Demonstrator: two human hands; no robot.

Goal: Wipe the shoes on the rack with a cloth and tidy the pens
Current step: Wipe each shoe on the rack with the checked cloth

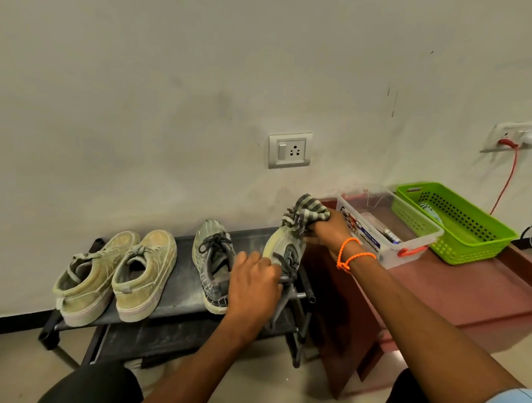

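Note:
A black shoe rack (180, 292) stands against the wall. On it sit two dusty tan shoes (116, 273) at the left and a grey laced shoe (213, 260) further right. My left hand (254, 285) grips a second grey shoe (287, 250), tipped on its side at the rack's right end. My right hand (329, 231) holds a bunched striped cloth (305, 214) against that shoe's toe. A clear plastic box (389, 235) to the right holds pens.
A low red-brown bench (457, 291) to the right of the rack carries the clear box and a green perforated basket (454, 222). Wall sockets (289, 150) sit above; red and black cables hang at the far right. My knees are at the bottom.

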